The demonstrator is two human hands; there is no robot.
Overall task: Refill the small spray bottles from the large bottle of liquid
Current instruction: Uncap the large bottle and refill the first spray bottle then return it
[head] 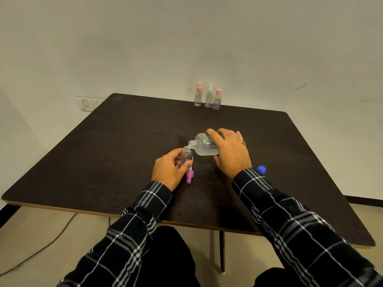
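Large bottle (204, 145) tilted, mouth seemingly touching open small bottle (186, 155)

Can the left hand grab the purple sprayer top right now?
Probably not yet. The purple sprayer top lies uncovered on the table right beside the left hand, but that hand grips the small open bottle while the right hand tips the large bottle into it.

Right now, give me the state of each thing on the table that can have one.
small spray bottle, top off, near upright, held in left-hand grip.
large bottle, uncapped, tipped to its mouth, held in right-hand grip.
purple spray top, off, lying on table.
blue cap, off, lying on table.
three far spray bottles, capped, upright.
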